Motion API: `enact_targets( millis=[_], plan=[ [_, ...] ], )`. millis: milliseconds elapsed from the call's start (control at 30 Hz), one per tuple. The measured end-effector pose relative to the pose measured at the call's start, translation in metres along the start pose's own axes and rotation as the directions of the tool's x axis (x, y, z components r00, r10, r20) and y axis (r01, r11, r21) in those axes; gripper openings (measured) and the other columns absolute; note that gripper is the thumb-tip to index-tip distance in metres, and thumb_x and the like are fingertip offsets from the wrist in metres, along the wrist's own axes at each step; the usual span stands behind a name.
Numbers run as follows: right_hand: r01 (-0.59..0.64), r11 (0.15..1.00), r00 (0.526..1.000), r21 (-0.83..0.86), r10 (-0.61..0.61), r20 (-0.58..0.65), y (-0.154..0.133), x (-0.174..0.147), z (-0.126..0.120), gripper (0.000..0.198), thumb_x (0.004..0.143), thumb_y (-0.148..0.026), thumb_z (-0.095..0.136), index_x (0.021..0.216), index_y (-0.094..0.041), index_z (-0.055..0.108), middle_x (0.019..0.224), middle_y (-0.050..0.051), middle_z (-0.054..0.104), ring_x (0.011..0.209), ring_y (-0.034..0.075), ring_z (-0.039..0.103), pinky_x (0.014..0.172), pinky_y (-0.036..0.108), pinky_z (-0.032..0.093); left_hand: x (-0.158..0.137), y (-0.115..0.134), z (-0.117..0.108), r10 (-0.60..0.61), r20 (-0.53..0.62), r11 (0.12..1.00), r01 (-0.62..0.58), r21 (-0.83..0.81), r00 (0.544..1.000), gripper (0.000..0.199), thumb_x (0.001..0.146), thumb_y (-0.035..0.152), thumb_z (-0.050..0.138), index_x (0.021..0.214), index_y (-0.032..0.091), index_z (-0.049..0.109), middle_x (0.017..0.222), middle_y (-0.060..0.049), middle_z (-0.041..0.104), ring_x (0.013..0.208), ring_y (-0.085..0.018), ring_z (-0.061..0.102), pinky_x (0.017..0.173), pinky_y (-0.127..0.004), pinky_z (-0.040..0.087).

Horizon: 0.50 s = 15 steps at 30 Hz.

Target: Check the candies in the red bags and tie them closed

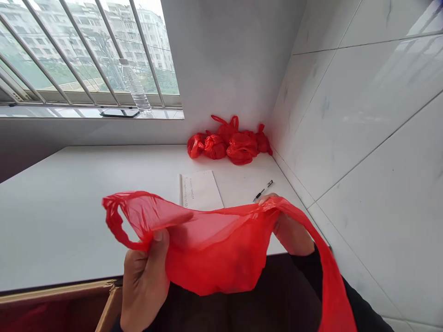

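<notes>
A thin red plastic bag [214, 258] is stretched out between my two hands, in front of the table's near edge. My left hand [147, 272] pinches it near one looped handle, the thumb on top and some fingers behind the film. On the other side, my right hand [290, 230] grips the bag's upper edge, partly covered by the red plastic. From there a long strip of the bag hangs down over my right forearm. The bag sags in the middle, and a darker patch shows low in it; I cannot make out what that is.
Several knotted red bags [242, 147] sit against the wall on the white table [86, 198]. A notebook [202, 189] and a pen [263, 190] lie nearer. On the windowsill are a clear bottle [134, 87] and a dark flat object [119, 113]. An open cardboard box [58, 293] stands lower left.
</notes>
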State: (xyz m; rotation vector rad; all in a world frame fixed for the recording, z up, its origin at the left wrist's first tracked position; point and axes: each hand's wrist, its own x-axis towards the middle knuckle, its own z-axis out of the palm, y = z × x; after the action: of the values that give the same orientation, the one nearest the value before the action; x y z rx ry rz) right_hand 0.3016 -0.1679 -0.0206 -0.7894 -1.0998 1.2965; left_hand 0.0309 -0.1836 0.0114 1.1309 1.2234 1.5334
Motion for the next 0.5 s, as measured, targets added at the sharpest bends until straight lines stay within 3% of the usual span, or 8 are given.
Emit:
enact_targets(
  millis=[67, 133, 200, 267, 333, 400, 500],
  plan=[
    [-0.003, 0.998, 0.999, -0.066, 0.000, -0.041, 0.000, 0.000, 0.001, 0.021, 0.093, -0.048, 0.070, 0.091, -0.027, 0.070, 0.094, 0.003, 0.057, 0.074, 0.018, 0.051, 0.064, 0.031, 0.044, -0.002, 0.011, 0.012, -0.048, -0.043, 0.985, 0.040, -0.168, 0.998, 0.036, 0.087, 0.059, 0.070, 0.098, 0.026, 0.081, 0.119, -0.006, 0.077, 0.111, -0.030, 0.071, 0.083, -0.034, 0.064],
    [0.015, 0.990, 0.997, -0.139, -0.026, -0.072, -0.001, 0.000, 0.003, 0.024, 0.093, -0.048, 0.070, 0.086, -0.025, 0.069, 0.102, 0.004, 0.059, 0.077, 0.018, 0.053, 0.069, 0.033, 0.047, -0.005, 0.023, 0.023, -0.069, -0.008, 0.952, 0.064, -0.298, 0.998, 0.035, 0.095, 0.056, 0.059, 0.099, 0.028, 0.081, 0.120, -0.004, 0.076, 0.118, -0.029, 0.069, 0.089, -0.035, 0.063],
    [0.051, 0.984, 0.995, -0.168, -0.064, -0.072, -0.002, -0.001, 0.005, 0.026, 0.092, -0.050, 0.070, 0.089, -0.025, 0.070, 0.107, 0.005, 0.061, 0.081, 0.019, 0.057, 0.075, 0.035, 0.050, -0.005, 0.031, 0.031, -0.048, 0.090, 0.916, 0.080, -0.392, 0.995, 0.040, 0.103, 0.051, 0.045, 0.099, 0.029, 0.078, 0.089, -0.004, 0.077, 0.102, -0.024, 0.074, 0.094, -0.039, 0.062],
    [0.068, 0.984, 0.996, -0.164, -0.077, -0.049, -0.004, 0.000, 0.007, 0.025, 0.093, -0.049, 0.067, 0.096, -0.024, 0.071, 0.103, 0.005, 0.063, 0.081, 0.020, 0.059, 0.074, 0.036, 0.051, 0.000, 0.031, 0.035, 0.000, 0.178, 0.897, 0.079, -0.436, 0.984, 0.039, 0.105, 0.048, 0.041, 0.097, 0.030, 0.074, 0.052, 0.003, 0.056, 0.064, -0.018, 0.069, 0.087, -0.040, 0.063],
    [0.047, 0.988, 0.999, -0.147, -0.051, -0.019, -0.004, 0.001, 0.012, 0.021, 0.095, -0.043, 0.065, 0.096, -0.022, 0.069, 0.093, 0.004, 0.064, 0.079, 0.020, 0.059, 0.072, 0.034, 0.051, 0.008, 0.024, 0.036, 0.000, 0.221, 0.913, 0.091, -0.397, 0.975, 0.033, 0.104, 0.048, 0.044, 0.096, 0.029, 0.070, 0.042, 0.008, 0.034, 0.039, -0.012, 0.045, 0.069, -0.035, 0.063],
    [0.006, 0.994, 1.000, -0.112, -0.009, -0.029, -0.004, 0.003, 0.019, 0.014, 0.091, -0.036, 0.068, 0.097, -0.023, 0.067, 0.084, 0.001, 0.063, 0.073, 0.017, 0.057, 0.068, 0.031, 0.051, 0.017, 0.013, 0.039, -0.098, 0.168, 0.958, 0.139, -0.250, 0.981, 0.032, 0.101, 0.049, 0.050, 0.087, 0.024, 0.064, 0.042, 0.010, 0.025, 0.036, -0.009, 0.029, 0.054, -0.029, 0.055],
    [-0.041, 0.998, 0.997, -0.039, 0.038, -0.064, -0.003, 0.008, 0.032, 0.026, 0.084, -0.029, 0.073, 0.107, -0.025, 0.062, 0.069, -0.006, 0.058, 0.059, 0.012, 0.051, 0.058, 0.024, 0.046, 0.024, 0.000, 0.045, -0.168, 0.049, 0.985, 0.166, 0.047, 0.985, 0.037, 0.096, 0.055, 0.057, 0.077, 0.023, 0.052, 0.050, 0.009, 0.031, 0.042, -0.010, 0.032, 0.048, -0.026, 0.047]
  ],
)
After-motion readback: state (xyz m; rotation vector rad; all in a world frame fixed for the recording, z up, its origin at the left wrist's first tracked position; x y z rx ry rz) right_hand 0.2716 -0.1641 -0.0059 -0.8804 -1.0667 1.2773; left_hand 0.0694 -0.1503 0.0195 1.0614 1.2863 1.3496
